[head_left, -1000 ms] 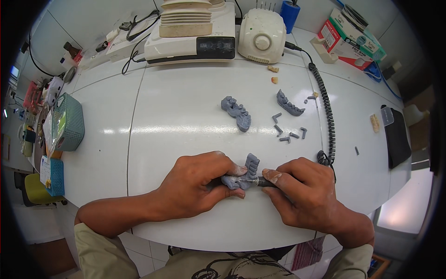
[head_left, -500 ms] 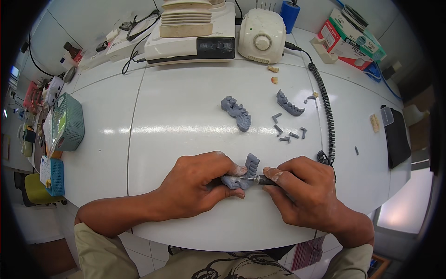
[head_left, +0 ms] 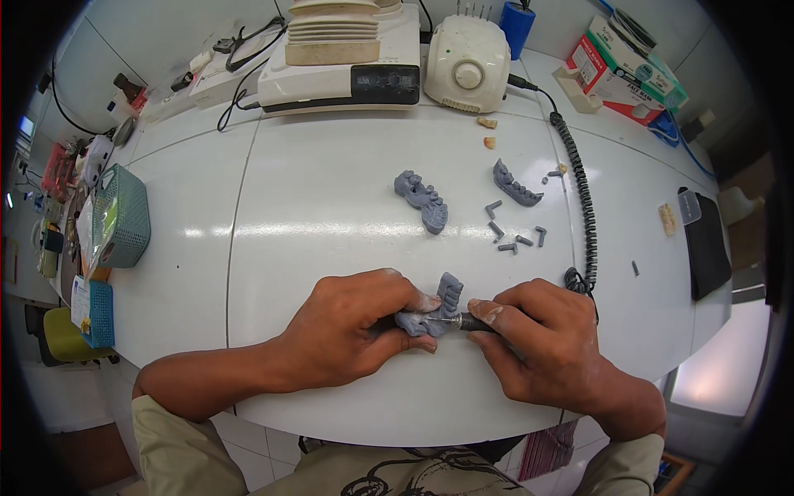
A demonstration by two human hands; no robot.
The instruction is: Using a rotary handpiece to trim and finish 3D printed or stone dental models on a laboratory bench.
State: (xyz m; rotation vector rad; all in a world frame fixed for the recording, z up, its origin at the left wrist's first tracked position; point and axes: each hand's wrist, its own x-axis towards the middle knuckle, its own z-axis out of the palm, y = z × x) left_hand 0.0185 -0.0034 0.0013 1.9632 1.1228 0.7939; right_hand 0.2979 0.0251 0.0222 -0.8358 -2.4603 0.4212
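Note:
Near the front of the white table, my left hand (head_left: 356, 322) is closed around a grey dental model (head_left: 449, 291), with thumb and fingers pinching its left part. My right hand (head_left: 538, 331) grips a dark rotary handpiece (head_left: 473, 321) like a pen. The handpiece's thin metal tip points left and reaches the model beside my left fingertips; the exact contact is too small to tell. Pale dust marks the fingers of both hands. Farther off lie a second grey dental model (head_left: 422, 202) and a curved grey tooth-row model (head_left: 517, 183).
Several small grey pegs (head_left: 523, 240) lie beyond my right hand. A coiled black cord (head_left: 579, 174) runs down the right from the cream control unit (head_left: 467, 66). A white machine (head_left: 339, 83) stands at the back, a green basket (head_left: 122, 217) at left, a black pouch (head_left: 710, 248) at right.

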